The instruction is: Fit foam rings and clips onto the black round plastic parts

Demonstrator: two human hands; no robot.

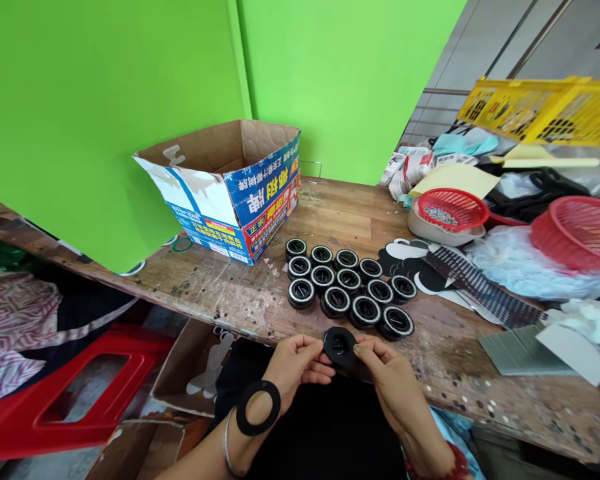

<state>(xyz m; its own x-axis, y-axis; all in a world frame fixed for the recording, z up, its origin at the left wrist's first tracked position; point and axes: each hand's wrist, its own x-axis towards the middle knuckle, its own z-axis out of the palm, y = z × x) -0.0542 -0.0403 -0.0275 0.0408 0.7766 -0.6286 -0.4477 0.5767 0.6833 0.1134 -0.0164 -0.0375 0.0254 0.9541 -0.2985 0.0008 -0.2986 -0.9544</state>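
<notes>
Between my two hands, at the table's front edge, is a round black disc-shaped part with a slotted middle. My left hand pinches its left rim between thumb and fingers. On the right rim, the thumb and fingers of my right hand are closed as well. A flat black ring lies over my left wrist, next to a metal bangle. Just beyond my hands, several round black parts with pale rings stand in rows on the wooden table.
A blue-and-white cardboard box stands open at the back left. To the right are a red basket with small pieces, black-and-white sheets and a grey board. A red stool is at lower left.
</notes>
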